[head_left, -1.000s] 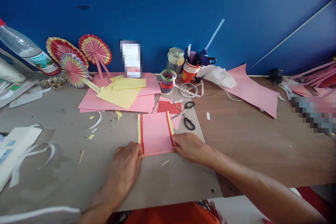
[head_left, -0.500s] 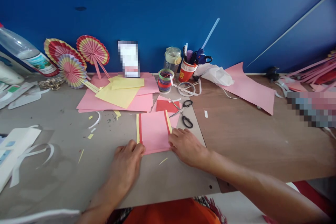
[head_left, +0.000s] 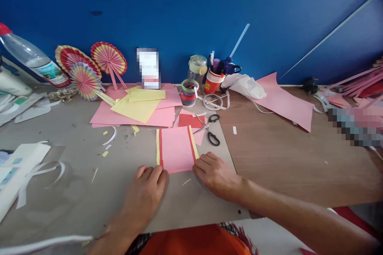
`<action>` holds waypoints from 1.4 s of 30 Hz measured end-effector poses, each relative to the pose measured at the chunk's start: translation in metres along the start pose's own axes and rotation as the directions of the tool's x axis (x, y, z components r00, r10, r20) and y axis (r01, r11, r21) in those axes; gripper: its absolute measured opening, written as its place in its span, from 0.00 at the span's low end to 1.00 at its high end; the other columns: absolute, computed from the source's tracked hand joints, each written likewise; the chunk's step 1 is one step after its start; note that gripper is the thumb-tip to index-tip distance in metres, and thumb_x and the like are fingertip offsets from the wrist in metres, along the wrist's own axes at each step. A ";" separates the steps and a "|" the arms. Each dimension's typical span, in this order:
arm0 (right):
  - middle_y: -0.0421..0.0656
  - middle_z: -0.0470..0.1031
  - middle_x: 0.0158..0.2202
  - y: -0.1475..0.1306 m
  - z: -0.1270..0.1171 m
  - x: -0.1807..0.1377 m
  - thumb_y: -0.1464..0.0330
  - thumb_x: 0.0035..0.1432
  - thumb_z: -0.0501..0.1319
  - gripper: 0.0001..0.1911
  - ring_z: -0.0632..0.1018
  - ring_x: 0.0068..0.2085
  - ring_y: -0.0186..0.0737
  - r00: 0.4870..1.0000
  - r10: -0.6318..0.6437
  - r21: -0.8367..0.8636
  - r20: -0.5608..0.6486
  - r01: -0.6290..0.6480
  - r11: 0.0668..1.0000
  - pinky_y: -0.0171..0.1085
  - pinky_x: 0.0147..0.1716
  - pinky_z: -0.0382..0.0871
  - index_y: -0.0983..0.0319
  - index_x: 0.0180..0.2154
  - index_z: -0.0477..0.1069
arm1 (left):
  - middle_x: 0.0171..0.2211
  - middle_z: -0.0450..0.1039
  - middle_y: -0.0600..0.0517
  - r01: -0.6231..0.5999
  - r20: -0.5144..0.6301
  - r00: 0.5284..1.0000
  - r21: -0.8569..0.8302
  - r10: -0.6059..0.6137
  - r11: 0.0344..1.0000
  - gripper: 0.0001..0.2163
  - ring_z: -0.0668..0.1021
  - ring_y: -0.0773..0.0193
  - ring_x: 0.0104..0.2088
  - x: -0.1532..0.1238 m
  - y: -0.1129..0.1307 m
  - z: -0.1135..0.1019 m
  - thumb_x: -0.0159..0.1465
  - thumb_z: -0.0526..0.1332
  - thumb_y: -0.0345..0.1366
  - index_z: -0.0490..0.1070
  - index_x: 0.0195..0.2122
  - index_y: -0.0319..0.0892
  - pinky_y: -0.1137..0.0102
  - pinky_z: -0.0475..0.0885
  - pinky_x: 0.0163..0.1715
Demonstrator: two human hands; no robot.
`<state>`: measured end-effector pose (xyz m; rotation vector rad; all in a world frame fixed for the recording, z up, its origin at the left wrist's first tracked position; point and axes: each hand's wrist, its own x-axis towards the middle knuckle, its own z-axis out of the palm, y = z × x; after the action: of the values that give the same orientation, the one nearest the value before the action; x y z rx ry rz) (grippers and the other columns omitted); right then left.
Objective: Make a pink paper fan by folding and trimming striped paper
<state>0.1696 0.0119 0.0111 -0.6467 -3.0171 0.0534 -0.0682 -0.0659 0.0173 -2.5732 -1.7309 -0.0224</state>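
The pink sheet, side strips attached, lies mostly flat, near corners at curled left hand and right hand, grip indiscernible.

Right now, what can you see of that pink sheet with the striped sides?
The pink sheet looks like paper, roughly four-sided, lying on the grey surface. Strips run along its left and right sides, red inside and yellow outside. The left hand is at its near left corner and the right hand at its near right, fingers curled; whether they pinch or press is hidden. The scissors point toward its far right edge; contact is unclear.
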 end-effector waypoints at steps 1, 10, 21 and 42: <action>0.45 0.68 0.31 0.002 0.000 -0.001 0.79 0.57 0.54 0.08 0.62 0.32 0.39 1.000 -0.003 0.008 -0.014 0.004 1.000 0.40 0.33 0.48 0.65 0.32 0.70 | 0.32 0.71 0.51 -0.011 0.008 1.000 -0.005 0.011 1.000 0.16 0.71 0.63 0.29 0.001 -0.001 0.000 0.60 0.49 0.17 0.72 0.36 0.42 0.65 0.63 0.37; 0.44 0.69 0.29 0.019 0.001 0.011 0.77 0.60 0.53 0.09 0.63 0.31 0.37 0.997 -0.078 0.018 0.012 0.078 0.997 0.40 0.33 0.48 0.64 0.29 0.68 | 0.33 0.71 0.50 -0.037 0.187 0.981 -0.053 0.046 0.998 0.15 0.71 0.62 0.27 0.015 -0.009 -0.012 0.60 0.50 0.17 0.71 0.34 0.42 0.66 0.61 0.31; 0.44 0.71 0.33 0.025 -0.035 0.012 0.73 0.62 0.49 0.09 0.68 0.34 0.37 0.943 0.332 0.577 -0.002 -0.270 0.771 0.36 0.36 0.58 0.63 0.34 0.67 | 0.30 0.71 0.50 0.222 -0.082 0.960 -0.356 -0.267 0.908 0.10 0.72 0.60 0.34 0.029 -0.013 -0.020 0.66 0.48 0.31 0.66 0.30 0.43 0.65 0.65 0.38; 0.32 0.58 0.23 0.018 -0.062 0.010 0.72 0.50 0.60 0.10 0.59 0.24 0.29 0.777 0.485 0.749 0.400 -0.583 0.315 0.30 0.24 0.52 0.60 0.26 0.58 | 0.24 0.64 0.58 0.471 0.335 0.881 -0.667 -0.332 0.577 0.04 0.67 0.67 0.25 0.024 -0.023 -0.054 0.59 0.53 0.37 0.59 0.28 0.44 0.72 0.61 0.26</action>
<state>0.1714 0.0337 0.0727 -1.4382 -2.1521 1.5241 -0.0796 -0.0372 0.0730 -2.5658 -2.8402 -0.6758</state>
